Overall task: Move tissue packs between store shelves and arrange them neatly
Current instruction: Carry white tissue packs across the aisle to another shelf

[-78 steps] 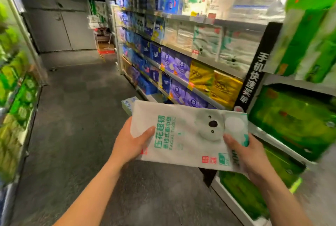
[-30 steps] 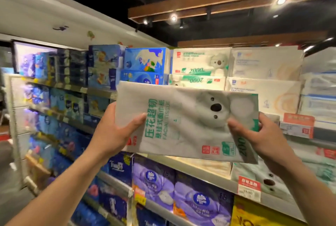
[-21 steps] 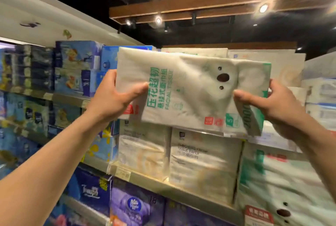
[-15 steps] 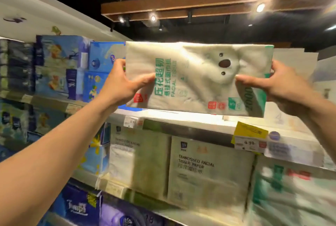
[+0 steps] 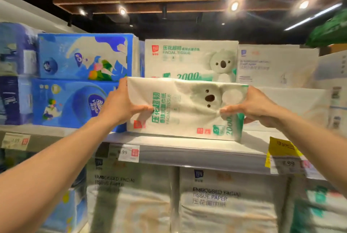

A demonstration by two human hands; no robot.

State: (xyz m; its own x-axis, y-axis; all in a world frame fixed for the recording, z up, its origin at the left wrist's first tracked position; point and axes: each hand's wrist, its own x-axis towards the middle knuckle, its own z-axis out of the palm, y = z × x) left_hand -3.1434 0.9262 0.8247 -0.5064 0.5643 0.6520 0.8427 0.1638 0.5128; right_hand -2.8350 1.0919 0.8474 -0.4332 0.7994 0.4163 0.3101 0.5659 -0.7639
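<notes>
White soft koala-print tissue pack point(image 5: 187, 109) reads "FACIAL TISSUE", "2000"; long axis horizontal at grey top shelf point(image 5: 187, 146); left hand point(image 5: 122, 105), right hand point(image 5: 257, 107) clamp its ends.

Held pack point(image 5: 185, 109) is at the front of the top shelf point(image 5: 187, 144), long side across. Bottom edge at shelf level, contact unclear. Left grip point(image 5: 122, 105) on its left end, right grip point(image 5: 257, 107) on its right end, thumbs on the front face. Directly behind: rear pack point(image 5: 189, 58), top showing above it. Left of that, upper box point(image 5: 84, 56) stacked on lower box point(image 5: 75, 103); lower box is just beside the held pack's left end. Roll bundles point(image 5: 16, 49) further left. Side pack point(image 5: 276, 64) right of rear pack. Price tag point(image 5: 124, 153) on shelf edge below left grip, hanging tag point(image 5: 281, 150) below right grip. Shelf underneath: lower left pack point(image 5: 129, 195) beside lower right pack point(image 5: 231, 201).
</notes>
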